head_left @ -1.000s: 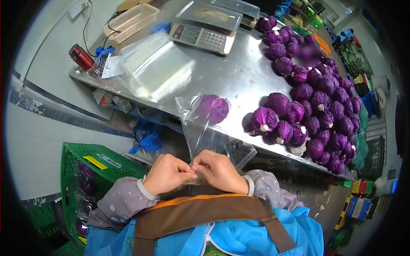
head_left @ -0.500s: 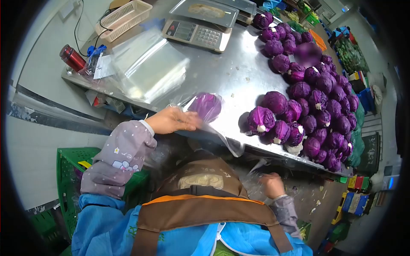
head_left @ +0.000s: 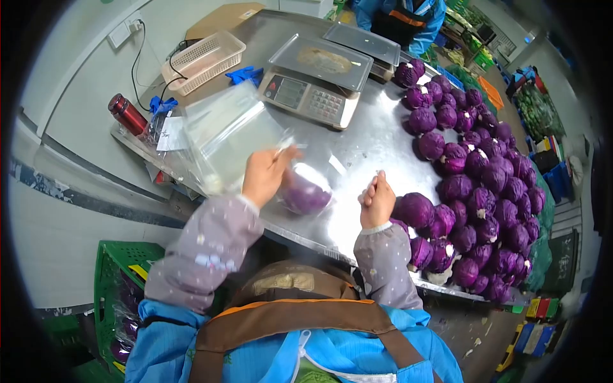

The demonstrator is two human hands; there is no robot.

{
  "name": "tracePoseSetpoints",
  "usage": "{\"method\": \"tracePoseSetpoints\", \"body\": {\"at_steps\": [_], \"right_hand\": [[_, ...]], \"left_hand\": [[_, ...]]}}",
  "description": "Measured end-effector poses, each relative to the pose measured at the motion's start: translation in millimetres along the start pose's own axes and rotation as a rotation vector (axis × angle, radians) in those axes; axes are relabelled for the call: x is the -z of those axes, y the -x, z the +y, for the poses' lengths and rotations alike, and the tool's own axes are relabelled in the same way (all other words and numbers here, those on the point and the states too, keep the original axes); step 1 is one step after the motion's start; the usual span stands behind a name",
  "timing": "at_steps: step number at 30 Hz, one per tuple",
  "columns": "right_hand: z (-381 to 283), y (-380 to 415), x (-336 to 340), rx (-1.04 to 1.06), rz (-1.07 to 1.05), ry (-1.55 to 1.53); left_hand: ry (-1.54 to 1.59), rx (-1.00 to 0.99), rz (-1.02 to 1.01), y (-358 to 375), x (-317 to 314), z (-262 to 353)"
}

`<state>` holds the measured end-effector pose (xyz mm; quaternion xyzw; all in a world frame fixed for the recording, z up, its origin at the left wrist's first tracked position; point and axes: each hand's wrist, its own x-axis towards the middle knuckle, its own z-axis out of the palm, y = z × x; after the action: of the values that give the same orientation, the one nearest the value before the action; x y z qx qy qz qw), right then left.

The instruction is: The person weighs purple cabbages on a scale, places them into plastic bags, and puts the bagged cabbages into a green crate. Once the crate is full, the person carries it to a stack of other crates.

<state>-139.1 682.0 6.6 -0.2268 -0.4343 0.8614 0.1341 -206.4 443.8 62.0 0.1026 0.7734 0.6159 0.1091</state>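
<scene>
A purple cabbage (head_left: 308, 191) in a clear plastic bag (head_left: 290, 139) is over the near part of the metal table. My left hand (head_left: 265, 173) is closed on the upper left edge of the bag. To the right of the cabbage, my right hand (head_left: 377, 203) is raised over the table with thumb and fingers pinched together. Whatever it may hold is too small to make out. A pale strip (head_left: 337, 165) shows between my hands. Left of the bagged cabbage lies a stack of flat clear bags (head_left: 233, 137).
Many loose purple cabbages (head_left: 482, 172) crowd the table's right side. Behind are weighing scales (head_left: 313, 96), a beige basket (head_left: 207, 60), blue gloves (head_left: 244, 75) and a red flask (head_left: 127, 115). A green crate (head_left: 105, 281) stands lower left. Another person (head_left: 408, 22) is at the far end.
My right hand has come up from below the table edge to above the tabletop. My left hand has lifted the bag's edge. The view has shifted, and another person now shows at the top.
</scene>
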Motion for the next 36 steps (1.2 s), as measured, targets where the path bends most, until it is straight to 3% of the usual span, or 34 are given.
{"method": "tracePoseSetpoints", "body": {"at_steps": [3, 4, 5, 6, 8, 10, 12, 14, 15, 17, 20, 22, 23, 25, 26, 28, 30, 31, 32, 34, 36], "right_hand": [[3.2, 8.0, 13.9, -0.046, -0.138, 0.027], [2.4, 12.9, 11.5, -0.065, -0.19, 0.07], [0.3, 16.8, 8.2, -0.006, -0.414, 0.236], [-2.7, 18.4, 3.3, -0.024, -0.423, 0.242], [-9.3, 26.5, -10.8, 0.104, -0.826, 0.558], [-8.1, 24.6, -28.7, 0.022, -0.803, 0.508], [-5.9, 13.4, -41.3, -0.11, -1.019, 0.521], [-4.9, 9.4, -43.5, -0.222, -0.714, 0.322], [0.4, 5.8, -39.9, -0.239, -0.678, 0.305], [0.4, 0.2, -39.9, -0.255, -0.649, 0.293], [-10.0, -4.3, -39.2, -0.318, -0.661, 0.019], [-25.4, -18.1, -22.1, -0.251, -0.451, -0.583], [-32.3, -27.9, -7.5, -0.225, -0.526, -0.577], [-30.4, -30.9, 8.3, -0.208, -0.681, -0.504], [-28.6, -16.1, -2.7, -0.156, -0.589, -0.254], [-15.3, -19.2, -18.9, 0.061, -0.999, 0.45], [-3.1, -6.8, -31.1, 0.078, -1.196, 0.781], [8.0, 6.0, -38.3, 0.211, -1.155, 0.598], [11.3, 7.0, -42.9, 0.2, -1.167, 0.594], [15.9, 8.2, -50.3, 0.068, -1.0, 0.455], [16.4, 12.9, -56.5, 0.03, -0.883, 0.453]], "left_hand": [[-0.048, 0.067, 0.093, 26.1, 4.0, -7.5], [0.125, 0.11, 0.11, 30.6, 2.0, -15.4], [0.299, 0.157, 0.132, 33.9, 2.0, -20.4], [0.303, 0.17, 0.147, 35.7, 4.7, -22.5], [0.233, 0.144, 0.098, 38.8, 11.9, -23.9], [0.252, 0.149, 0.06, 41.8, 15.0, -25.5], [0.266, 0.155, 0.026, 47.2, 17.9, -27.6], [0.07, -0.108, 0.1, 52.4, 20.7, -30.4], [0.07, -0.108, 0.105, 56.9, 20.3, -31.2], [0.025, -0.089, 0.098, 65.7, 17.8, -33.5], [0.078, -0.058, 0.194, 74.2, 18.1, -40.3], [0.163, 0.19, 0.466, 81.5, 42.8, -58.3], [0.297, 0.186, 0.468, 85.1, 50.7, -65.6], [0.259, 0.167, 0.421, 85.4, 47.4, -58.4], [0.223, 0.156, 0.376, 89.7, 43.1, -54.9], [0.305, 0.173, 0.376, 87.4, 40.8, -50.6], [0.327, 0.166, 0.358, 87.4, 44.3, -48.2], [0.326, 0.168, 0.373, 87.7, 45.5, -49.8], [0.237, 0.123, 0.351, 88.5, 45.4, -51.4], [0.148, 0.088, 0.331, 89.6, 43.0, -47.5], [-0.111, -0.212, 0.442, 79.0, 38.3, -22.0]]}}
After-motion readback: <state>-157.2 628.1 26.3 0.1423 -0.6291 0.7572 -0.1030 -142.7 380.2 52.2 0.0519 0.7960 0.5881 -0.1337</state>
